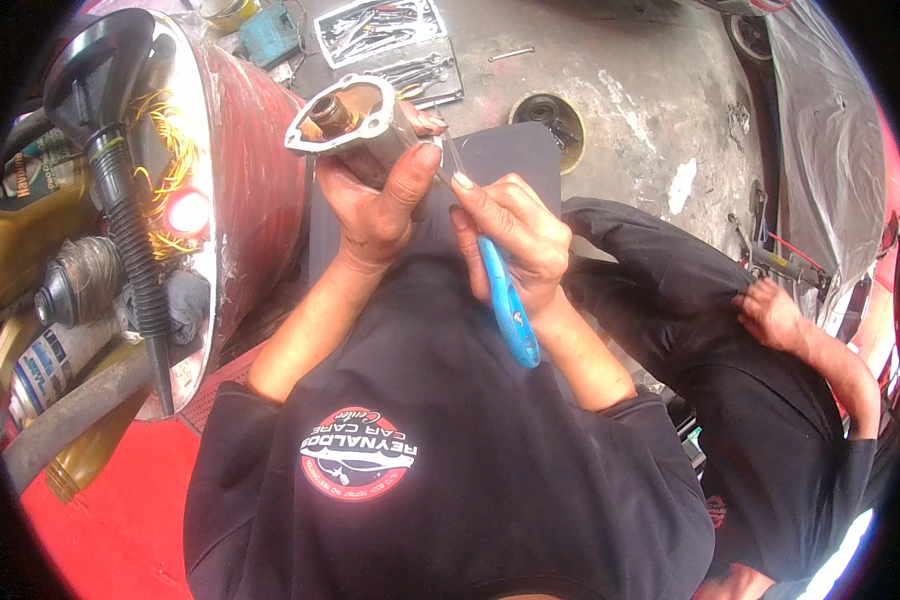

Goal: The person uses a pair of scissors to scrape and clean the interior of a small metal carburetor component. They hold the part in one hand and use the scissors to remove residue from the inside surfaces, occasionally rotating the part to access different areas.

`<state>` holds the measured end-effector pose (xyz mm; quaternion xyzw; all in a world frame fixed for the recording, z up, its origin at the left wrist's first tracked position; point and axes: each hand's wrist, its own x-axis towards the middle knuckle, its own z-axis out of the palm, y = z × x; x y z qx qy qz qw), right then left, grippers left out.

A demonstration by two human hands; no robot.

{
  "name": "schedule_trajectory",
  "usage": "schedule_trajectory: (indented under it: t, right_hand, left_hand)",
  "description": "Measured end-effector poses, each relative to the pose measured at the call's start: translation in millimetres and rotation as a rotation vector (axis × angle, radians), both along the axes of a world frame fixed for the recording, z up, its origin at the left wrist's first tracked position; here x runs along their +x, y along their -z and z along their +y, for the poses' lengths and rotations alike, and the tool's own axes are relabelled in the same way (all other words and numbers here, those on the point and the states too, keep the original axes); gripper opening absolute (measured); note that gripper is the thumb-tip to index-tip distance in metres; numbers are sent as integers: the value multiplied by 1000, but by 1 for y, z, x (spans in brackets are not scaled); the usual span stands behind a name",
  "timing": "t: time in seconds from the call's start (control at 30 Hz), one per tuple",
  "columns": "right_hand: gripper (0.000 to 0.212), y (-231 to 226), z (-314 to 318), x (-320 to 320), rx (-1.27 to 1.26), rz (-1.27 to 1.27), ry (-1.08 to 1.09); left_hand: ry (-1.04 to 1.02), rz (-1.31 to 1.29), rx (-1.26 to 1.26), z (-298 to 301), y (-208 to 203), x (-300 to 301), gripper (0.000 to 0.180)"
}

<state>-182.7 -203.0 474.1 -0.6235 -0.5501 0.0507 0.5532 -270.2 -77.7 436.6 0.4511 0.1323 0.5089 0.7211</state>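
My left hand (385, 195) grips a metal housing (375, 135) from below, its fingers wrapped round the body. The open flanged end of the housing tilts up, and a brownish cylindrical part stands inside it. In my right hand (520, 235) is a blue-handled tool (510, 310) with a thin metal shaft. Its handle hangs down below my fist, and the shaft points up toward the side of the housing. Whether the shaft's tip touches the housing I cannot tell. Both hands are close together in front of my chest.
On the left stands a red drum (260, 150) with a black funnel (105, 130), bottles and yellow wire on top. Beyond lie a tray of wrenches (375, 30) and a round pan (570, 135). A co-worker (760, 400) in black is close on my right.
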Motion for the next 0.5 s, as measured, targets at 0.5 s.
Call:
schedule_trajectory:
  t: [0.5]
  right_hand:
    - [45,-5,-4,2,-22,-22,-20]
  left_hand:
    - [-4,23,-11,-1,-7,-2,32]
